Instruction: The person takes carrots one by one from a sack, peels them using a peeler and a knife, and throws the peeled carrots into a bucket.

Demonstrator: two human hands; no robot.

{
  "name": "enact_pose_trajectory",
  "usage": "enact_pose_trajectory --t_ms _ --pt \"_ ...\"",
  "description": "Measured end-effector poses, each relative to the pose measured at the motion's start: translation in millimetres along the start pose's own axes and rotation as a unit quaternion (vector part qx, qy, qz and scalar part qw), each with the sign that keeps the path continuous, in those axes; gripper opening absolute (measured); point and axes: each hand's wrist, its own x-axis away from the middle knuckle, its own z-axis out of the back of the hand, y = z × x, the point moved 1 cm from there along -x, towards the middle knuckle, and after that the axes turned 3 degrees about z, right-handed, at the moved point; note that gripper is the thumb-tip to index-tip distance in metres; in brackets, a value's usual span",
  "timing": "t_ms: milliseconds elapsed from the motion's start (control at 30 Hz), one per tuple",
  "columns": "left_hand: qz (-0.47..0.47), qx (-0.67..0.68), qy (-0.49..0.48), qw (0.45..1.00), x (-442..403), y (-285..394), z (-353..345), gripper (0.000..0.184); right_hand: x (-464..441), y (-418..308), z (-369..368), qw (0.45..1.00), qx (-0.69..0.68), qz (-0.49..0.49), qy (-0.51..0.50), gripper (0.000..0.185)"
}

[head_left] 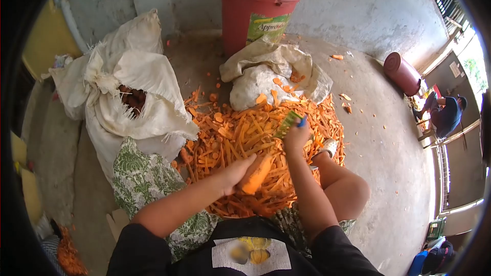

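My left hand (236,175) is closed round a thick orange root (257,174), its surface peeled smooth, held low over the pile. Just up and to the right, my right hand (297,135) grips a tool (288,124) with a green, ridged-looking part and a blue end; its exact shape is blurred. The tool and the root are apart. Beneath both hands spreads a big heap of orange peelings (235,128), with strips and round slices. A white sack (255,89) lies at the heap's far edge.
Behind the sack stands a red bin (238,25). At left an open white sack (148,76) holds dark roots. A maroon container (402,73) lies tilted at right, near a seated person (446,116). My bent leg (342,189) borders the heap.
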Motion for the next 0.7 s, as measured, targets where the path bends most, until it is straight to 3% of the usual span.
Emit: enact_pose_trajectory --t_ms 33,100,167,200,233,267,333,367,433,467,500,533,567,633,700 --pt "0.001 0.009 -0.009 1.000 4.7 1.0 -4.5 0.049 -6.1 -9.2 17.8 0.977 -0.166 -0.121 -0.059 0.019" --pt "-0.001 0.063 -0.038 0.997 6.0 4.3 2.2 0.048 -6.8 -12.2 25.7 0.978 -0.144 -0.139 -0.061 0.016" --pt "-0.001 0.085 -0.085 0.993 -4.2 8.7 15.5 0.047 23.6 -64.0 39.2 0.964 -0.199 -0.109 -0.136 0.014" --pt "-0.013 0.105 -0.099 0.989 -7.5 7.9 16.5 0.045 44.5 -81.2 39.3 0.962 -0.226 -0.050 -0.145 0.013" --pt "-0.014 0.106 -0.100 0.989 -8.2 8.3 14.4 0.045 63.7 -91.3 37.5 0.955 -0.253 0.010 -0.154 0.013" --pt "-0.022 0.128 -0.062 0.990 -8.5 8.6 13.1 0.043 75.9 -93.1 35.0 0.955 -0.254 0.010 -0.154 0.013" --pt "-0.031 0.150 -0.022 0.988 -7.6 9.0 14.1 0.042 90.9 -97.7 34.2 0.980 -0.102 0.131 -0.111 0.018" --pt "-0.028 0.118 -0.029 0.992 -8.9 9.2 16.7 0.041 88.7 -98.9 34.6 0.980 -0.104 0.131 -0.112 0.018" --pt "-0.023 0.054 -0.043 0.997 -16.3 7.6 25.0 0.039 73.6 -102.8 36.2 0.982 -0.104 0.026 -0.158 0.021" --pt "-0.047 0.083 -0.116 0.989 -37.1 0.9 41.2 0.042 64.1 -91.7 27.9 0.987 -0.111 0.047 -0.102 0.019" --pt "-0.046 0.084 -0.118 0.988 -26.9 -0.1 30.6 0.042 43.8 -74.5 20.9 0.990 -0.110 -0.002 -0.083 0.018" --pt "-0.021 0.023 -0.083 0.996 -8.2 1.6 13.4 0.044 20.1 -50.9 14.9 0.991 -0.110 -0.050 -0.063 0.018" --pt "0.003 -0.038 -0.045 0.998 1.1 0.9 4.4 0.046 1.4 -19.7 6.1 0.999 -0.039 0.008 0.015 0.021" --pt "0.011 -0.018 -0.052 0.998 -7.6 -5.0 9.7 0.048 -6.5 -27.0 25.5 0.987 -0.098 -0.117 -0.060 0.023" --pt "-0.011 0.068 0.006 0.998 -20.1 -7.4 21.3 0.047 21.6 -63.7 38.3 0.976 -0.165 -0.063 -0.130 0.019"
